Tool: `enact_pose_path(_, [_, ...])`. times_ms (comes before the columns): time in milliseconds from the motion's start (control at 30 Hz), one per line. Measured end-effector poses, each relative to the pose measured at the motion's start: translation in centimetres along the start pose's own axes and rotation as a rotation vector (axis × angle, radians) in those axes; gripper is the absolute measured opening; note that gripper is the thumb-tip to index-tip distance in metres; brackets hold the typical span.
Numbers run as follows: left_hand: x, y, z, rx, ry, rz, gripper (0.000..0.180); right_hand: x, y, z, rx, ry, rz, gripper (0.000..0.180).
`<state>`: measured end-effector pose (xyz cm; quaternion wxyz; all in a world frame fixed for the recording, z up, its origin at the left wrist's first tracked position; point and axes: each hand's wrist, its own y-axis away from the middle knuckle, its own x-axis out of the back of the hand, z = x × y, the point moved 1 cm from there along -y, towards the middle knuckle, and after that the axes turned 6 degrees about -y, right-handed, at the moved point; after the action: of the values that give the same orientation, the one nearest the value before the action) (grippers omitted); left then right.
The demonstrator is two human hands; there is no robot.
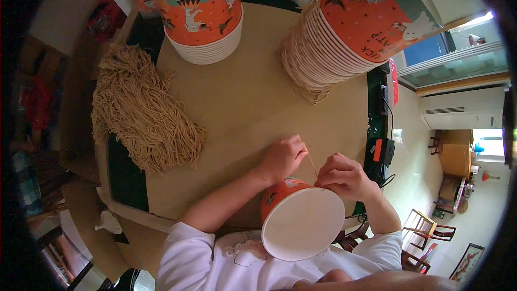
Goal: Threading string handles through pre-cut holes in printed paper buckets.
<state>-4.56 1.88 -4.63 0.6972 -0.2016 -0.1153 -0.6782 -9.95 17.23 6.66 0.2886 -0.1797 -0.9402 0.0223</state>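
A white-lined orange paper bucket lies tilted against my body, its wide mouth turned up toward me. A thin tan cord runs taut between my two hands above the bucket's rim. My left hand is closed in a pinch on the cord's upper end, just off the bucket. My right hand is closed at the rim, with fingertips pinching the cord where it meets the bucket. Whether the cord passes through a hole there is hidden by the fingers.
A big bundle of tan cords lies on the brown tabletop at the left. An upside-down stack of orange buckets stands behind it. A taller stack with cords around its rims leans at the back right. A black adapter sits by the right edge.
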Motion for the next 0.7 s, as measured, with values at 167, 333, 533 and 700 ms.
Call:
enact_pose_path(167, [-0.46,0.16,-0.56,-0.01,-0.045,0.005,0.011,0.58,0.37,-0.13,-0.061,-0.003,0.018,0.014])
enact_pose_path(333, [-0.5,0.12,-0.28,-0.008,-0.019,-0.009,0.011,0.11,0.56,0.53,-0.046,0.017,0.003,0.013])
enact_pose_path(533, [-0.7,0.27,-0.3,-0.039,-0.033,0.005,0.01,-0.29,0.73,0.42,-0.069,-0.014,-0.006,0.014])
enact_pose_path(700, [-0.77,0.34,-0.18,-0.026,-0.044,0.03,0.011,0.0,0.7,-0.06,0.008,0.011,0.0,0.013])
